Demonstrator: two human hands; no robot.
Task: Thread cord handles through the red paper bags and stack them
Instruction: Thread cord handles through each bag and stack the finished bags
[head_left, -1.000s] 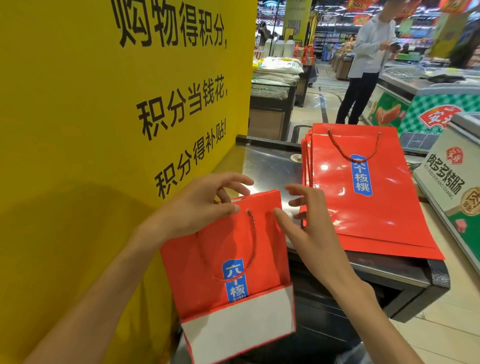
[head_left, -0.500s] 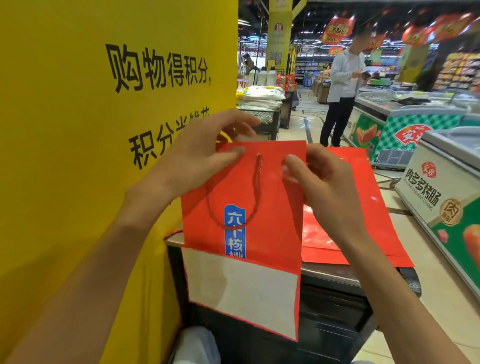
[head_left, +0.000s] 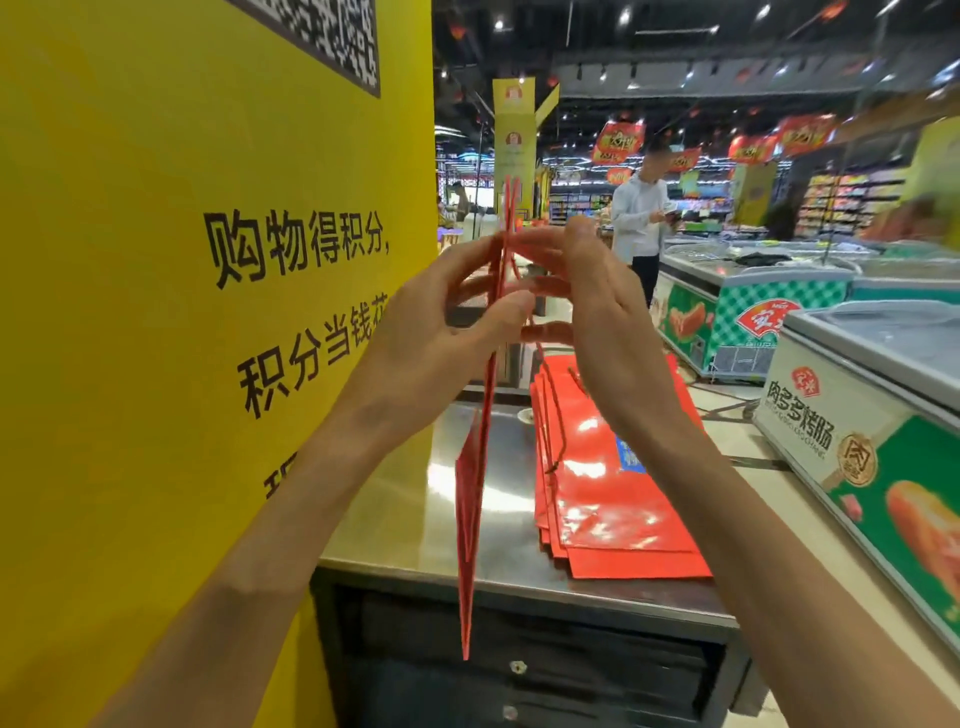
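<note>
Held bag (head_left: 475, 499) hangs left of stack (head_left: 618, 499) on counter (head_left: 415, 519).

My red bag (head_left: 480, 467) sat edge-on, faces unreadable. My right hand (head_left: 597, 332) covered most of the stack's (head_left: 623, 514) blue label (head_left: 629, 457). Far shelves (head_left: 841, 202) were blurred.

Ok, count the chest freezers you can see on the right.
3: the nearest chest freezer at the right edge, a green-checked freezer behind it, and a third freezer further right behind that. Others deeper in the store may be hidden or blurred.
</note>
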